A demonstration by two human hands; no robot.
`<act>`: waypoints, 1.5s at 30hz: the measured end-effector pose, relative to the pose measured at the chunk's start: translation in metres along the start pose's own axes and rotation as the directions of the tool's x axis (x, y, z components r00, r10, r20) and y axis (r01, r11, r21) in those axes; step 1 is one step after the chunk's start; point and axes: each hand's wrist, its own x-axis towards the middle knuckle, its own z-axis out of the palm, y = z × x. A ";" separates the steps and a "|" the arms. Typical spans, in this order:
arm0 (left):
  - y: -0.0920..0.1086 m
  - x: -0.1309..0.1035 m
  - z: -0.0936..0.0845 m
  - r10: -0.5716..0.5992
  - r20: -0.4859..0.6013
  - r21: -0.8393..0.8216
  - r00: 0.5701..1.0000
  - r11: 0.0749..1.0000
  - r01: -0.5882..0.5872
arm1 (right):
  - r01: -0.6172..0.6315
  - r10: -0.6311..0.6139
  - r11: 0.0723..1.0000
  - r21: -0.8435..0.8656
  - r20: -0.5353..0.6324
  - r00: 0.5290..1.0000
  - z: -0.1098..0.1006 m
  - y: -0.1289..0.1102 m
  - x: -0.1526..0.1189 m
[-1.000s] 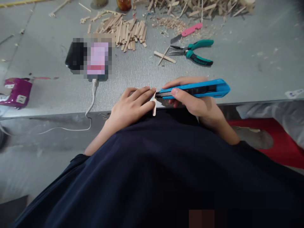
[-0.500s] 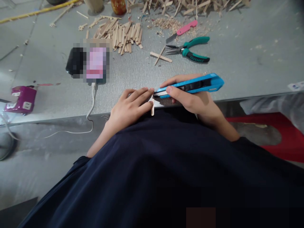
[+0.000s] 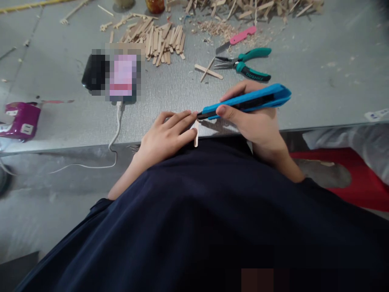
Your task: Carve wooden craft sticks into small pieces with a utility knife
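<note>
My left hand [image 3: 170, 133] presses a small wooden craft stick [image 3: 196, 138] down at the table's front edge. The stick's rounded end pokes out below my thumb, and the rest is partly hidden under the fingers. My right hand [image 3: 259, 125] is closed round a blue utility knife [image 3: 258, 98]. The knife's tip meets the craft stick just beside my left fingertips. Beyond the hands, two thin craft sticks [image 3: 215, 73] lie crossed on the table, close to green-handled needle-nose pliers [image 3: 243, 65].
A pile of craft sticks [image 3: 164, 42] lies at mid-left, with more sticks [image 3: 252, 9] heaped at the back. A pink-handled knife [image 3: 243, 36] rests by wood shavings [image 3: 219, 29]. A phone [image 3: 123, 77] has a white cable [image 3: 118, 121] running off the table edge. A purple box [image 3: 26, 119] is far left.
My right hand has turned the utility knife steeper, its back end rising away from me. My left hand stays on the craft stick. The whole view has shifted slightly.
</note>
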 end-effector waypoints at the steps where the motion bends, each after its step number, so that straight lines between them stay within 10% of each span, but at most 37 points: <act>1: 0.000 0.000 0.000 -0.004 0.005 -0.004 1.000 1.000 0.004 | 0.015 -0.015 1.000 0.007 -0.020 1.000 0.000 0.003 0.000; 10: 0.001 0.002 -0.004 -0.015 0.012 -0.042 1.000 0.999 0.015 | 0.002 -0.005 0.989 0.146 0.022 1.000 0.013 -0.016 0.006; 15: 0.000 0.001 -0.002 0.037 -0.039 0.029 0.999 0.999 -0.036 | -0.066 0.150 0.939 0.337 -0.227 0.962 0.043 -0.028 0.023; 20: -0.005 -0.001 0.004 0.060 -0.085 0.045 0.995 0.997 -0.057 | -0.013 0.136 0.602 0.798 -0.086 0.987 0.038 -0.030 0.037; 45: -0.009 -0.001 0.014 0.194 -0.240 0.164 0.951 0.974 -0.158 | 0.029 0.082 0.596 0.802 -0.096 0.992 0.054 -0.035 0.009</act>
